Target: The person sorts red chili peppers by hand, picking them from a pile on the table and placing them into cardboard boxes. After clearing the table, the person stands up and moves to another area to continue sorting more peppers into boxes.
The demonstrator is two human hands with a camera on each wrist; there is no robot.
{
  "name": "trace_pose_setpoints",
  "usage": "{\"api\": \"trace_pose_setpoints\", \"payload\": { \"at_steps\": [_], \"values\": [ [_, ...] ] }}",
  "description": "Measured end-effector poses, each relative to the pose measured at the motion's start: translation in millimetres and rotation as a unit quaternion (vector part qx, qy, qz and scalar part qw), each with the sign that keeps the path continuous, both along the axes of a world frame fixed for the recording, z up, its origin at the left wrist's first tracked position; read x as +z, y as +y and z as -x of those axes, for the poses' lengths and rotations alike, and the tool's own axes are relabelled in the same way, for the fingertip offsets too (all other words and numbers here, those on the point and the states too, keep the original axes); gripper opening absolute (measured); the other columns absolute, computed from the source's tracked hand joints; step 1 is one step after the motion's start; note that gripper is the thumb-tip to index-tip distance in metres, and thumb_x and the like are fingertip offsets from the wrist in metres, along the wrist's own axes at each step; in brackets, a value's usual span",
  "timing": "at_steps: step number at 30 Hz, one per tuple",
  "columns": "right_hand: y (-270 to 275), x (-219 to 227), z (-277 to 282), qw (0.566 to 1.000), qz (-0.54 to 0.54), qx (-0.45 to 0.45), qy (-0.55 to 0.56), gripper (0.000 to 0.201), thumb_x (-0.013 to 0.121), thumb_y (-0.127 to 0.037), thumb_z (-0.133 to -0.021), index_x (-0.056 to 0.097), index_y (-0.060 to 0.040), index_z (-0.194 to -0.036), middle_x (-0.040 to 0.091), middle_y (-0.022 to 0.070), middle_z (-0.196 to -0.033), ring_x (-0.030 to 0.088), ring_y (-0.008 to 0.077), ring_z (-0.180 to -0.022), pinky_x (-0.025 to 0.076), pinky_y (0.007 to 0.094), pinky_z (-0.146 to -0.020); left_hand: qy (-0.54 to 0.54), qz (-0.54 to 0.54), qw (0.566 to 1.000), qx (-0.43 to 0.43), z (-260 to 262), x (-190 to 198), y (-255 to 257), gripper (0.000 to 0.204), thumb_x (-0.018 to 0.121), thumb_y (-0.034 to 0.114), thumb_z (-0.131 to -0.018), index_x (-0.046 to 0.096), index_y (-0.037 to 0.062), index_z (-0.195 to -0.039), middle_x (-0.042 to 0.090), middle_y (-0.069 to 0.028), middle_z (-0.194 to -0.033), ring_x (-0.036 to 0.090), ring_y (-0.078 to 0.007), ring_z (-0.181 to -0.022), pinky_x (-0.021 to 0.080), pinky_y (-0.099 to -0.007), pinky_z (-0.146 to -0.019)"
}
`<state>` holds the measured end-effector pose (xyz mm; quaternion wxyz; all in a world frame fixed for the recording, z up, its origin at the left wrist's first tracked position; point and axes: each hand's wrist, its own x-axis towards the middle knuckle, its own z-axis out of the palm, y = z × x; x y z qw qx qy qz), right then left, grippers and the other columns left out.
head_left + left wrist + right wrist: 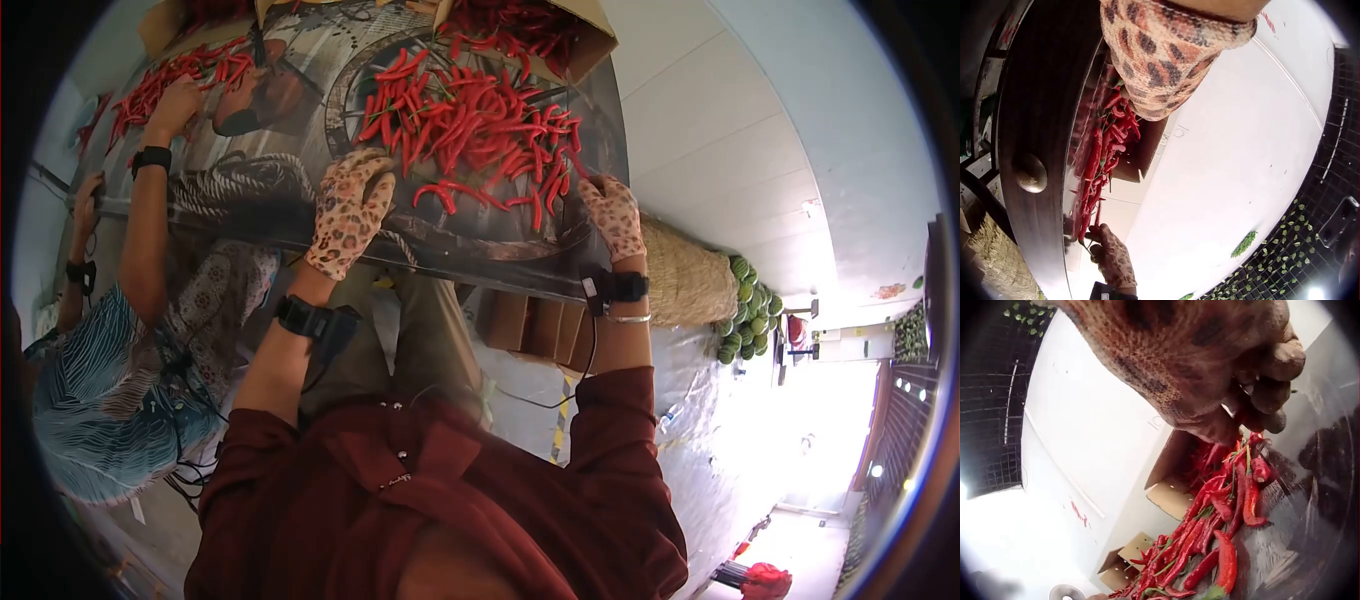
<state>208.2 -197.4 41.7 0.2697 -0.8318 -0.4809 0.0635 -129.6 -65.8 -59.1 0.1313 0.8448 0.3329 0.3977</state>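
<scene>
Bright red chili peppers (470, 125) lie in a loose heap on the dark, patterned table. My left hand (350, 212), in a leopard-print glove, is at the near left side of the heap, fingers loosely bent, with no pepper showing in it. In the left wrist view its glove (1157, 59) hides the fingertips. At the right end of the heap, my right hand (612, 215) wears a matching glove and pinches a red chili pepper (574, 163) between thumb and fingers. Its curled fingers (1272, 394) cover most of that pepper in the right wrist view.
Behind the heap stands an open cardboard box (590, 40) of chilies. Another person's hand (178, 105) touches a second chili pile (150, 100) at left. The table's front edge (480, 275) runs before me. Watermelons (748, 310) and a straw-coloured bale (690, 270) are off to the right.
</scene>
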Motion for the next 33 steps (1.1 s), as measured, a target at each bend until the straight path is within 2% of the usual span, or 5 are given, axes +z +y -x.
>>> {"api": "trace_pose_setpoints", "payload": {
  "at_steps": [9,21,24,30,33],
  "values": [
    [46,8,26,0.973,0.214,0.004,-0.091,0.06,0.066,-0.051,-0.076,0.061,-0.0036,-0.113,0.062,0.0216,-0.11,0.058,0.0349,-0.106,0.045,0.0402,-0.089,0.021,0.052,0.998,-0.012,1,-3,1,0.029,0.054,0.011,-0.09,0.058,0.0063,-0.119,0.053,-0.012,-0.126,0.046,-0.03,-0.119,0.035,-0.0432,-0.101],
    [32,1,20,0.981,0.179,0.022,-0.072,0.046,0.067,-0.032,-0.073,0.061,0.0001,-0.105,0.063,0.0218,-0.104,0.059,0.0367,-0.102,0.046,0.0403,-0.088,-0.064,0.124,0.988,-0.062,1,-16,3,0.031,0.05,0.014,-0.093,0.055,0.007,-0.122,0.052,-0.012,-0.127,0.045,-0.0294,-0.12,0.034,-0.0432,-0.102],
    [29,-6,5,0.988,0.117,0.025,-0.097,0.04,0.069,-0.026,-0.073,0.062,0.0002,-0.103,0.066,0.0189,-0.097,0.063,0.0319,-0.092,0.049,0.0375,-0.081,0.063,-0.025,0.998,-0.007,4,-13,5,0.032,0.049,0.015,-0.094,0.054,0.007,-0.124,0.05,-0.0116,-0.13,0.046,-0.0279,-0.12,0.034,-0.0419,-0.103],
    [45,-8,-50,0.988,-0.007,0.013,0.154,0.032,0.069,-0.014,-0.073,0.063,0.0032,-0.099,0.066,0.0112,-0.083,0.059,0.0176,-0.073,0.048,0.0304,-0.069,-0.012,0.132,0.99,-0.053,2,-31,11,0.036,0.045,0.016,-0.097,0.045,0.0034,-0.131,0.05,-0.0104,-0.13,0.049,-0.0218,-0.118,0.039,-0.0349,-0.101],
    [72,-11,-72,0.986,-0.054,-0.05,0.15,0.038,0.071,-0.022,-0.074,0.062,0.0067,-0.097,0.065,0.0129,-0.081,0.058,0.0188,-0.073,0.047,0.0317,-0.068,0.052,-0.003,0.998,-0.023,4,-9,3,0.036,0.045,0.015,-0.097,0.046,0.0033,-0.131,0.052,-0.0103,-0.128,0.049,-0.0217,-0.118,0.04,-0.0347,-0.1]
  ]
}}
